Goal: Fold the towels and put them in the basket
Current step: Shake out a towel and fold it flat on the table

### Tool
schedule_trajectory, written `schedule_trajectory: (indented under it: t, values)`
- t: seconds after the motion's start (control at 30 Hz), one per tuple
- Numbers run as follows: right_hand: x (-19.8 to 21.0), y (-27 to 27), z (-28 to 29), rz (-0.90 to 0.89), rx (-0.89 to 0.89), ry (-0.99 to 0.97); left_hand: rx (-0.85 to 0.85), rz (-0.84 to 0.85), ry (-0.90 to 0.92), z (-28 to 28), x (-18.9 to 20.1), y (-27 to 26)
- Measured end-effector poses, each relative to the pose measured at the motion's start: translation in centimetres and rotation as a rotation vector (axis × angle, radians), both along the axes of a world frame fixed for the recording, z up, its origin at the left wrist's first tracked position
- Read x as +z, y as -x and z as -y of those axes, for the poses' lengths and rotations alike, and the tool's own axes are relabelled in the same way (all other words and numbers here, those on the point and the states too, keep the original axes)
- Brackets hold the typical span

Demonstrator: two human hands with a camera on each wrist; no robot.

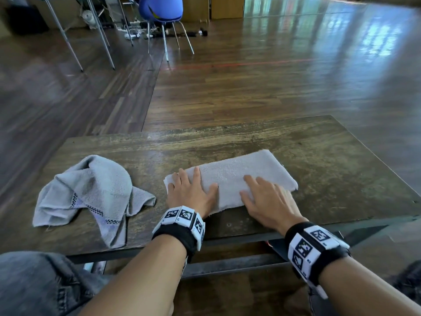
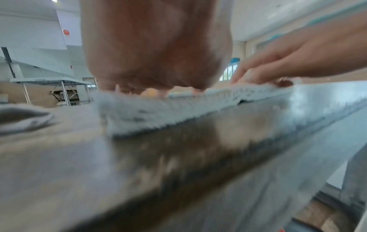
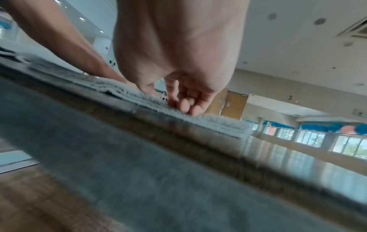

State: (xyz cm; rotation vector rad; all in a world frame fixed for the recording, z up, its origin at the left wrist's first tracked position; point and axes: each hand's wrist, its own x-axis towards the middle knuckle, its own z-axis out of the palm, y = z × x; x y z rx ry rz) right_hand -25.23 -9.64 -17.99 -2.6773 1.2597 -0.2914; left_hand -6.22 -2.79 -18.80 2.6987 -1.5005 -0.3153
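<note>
Head view: your left hand (image 1: 191, 192) and right hand (image 1: 266, 199), fingers spread, press the nubby folded towel (image 1: 237, 176); crumpled towel (image 1: 91, 192) lies left of it.

Daylight fills the room. In the head view it makes pale glare on the wooden floor (image 1: 341, 53) at the upper right, and straight lines bend near the edges. The table (image 1: 319, 156) is sharp, with soft shadows. Both wrist views are blurred: the near table edge (image 2: 178, 180) is smeared, and the windows (image 3: 317, 139) look overexposed.
</note>
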Motion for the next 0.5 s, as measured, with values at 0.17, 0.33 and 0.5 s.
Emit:
schedule_trajectory:
  t: [0.17, 0.33, 0.5]
  values:
    - [0.5, 1.0, 1.6, 0.011, -0.040, -0.176, 0.096, 0.039, 0.086, -0.3, 2.7, -0.4]
    - [-0.5, 2.9, 0.1, 0.012, 0.028, -0.353, 0.012, -0.239, 0.226, -2.1, 2.5, -1.4]
    - [-1.0, 4.6, -1.0, 0.071, 0.095, -0.413, -0.052, -0.466, 0.166, -3.8, 1.7, -2.2]
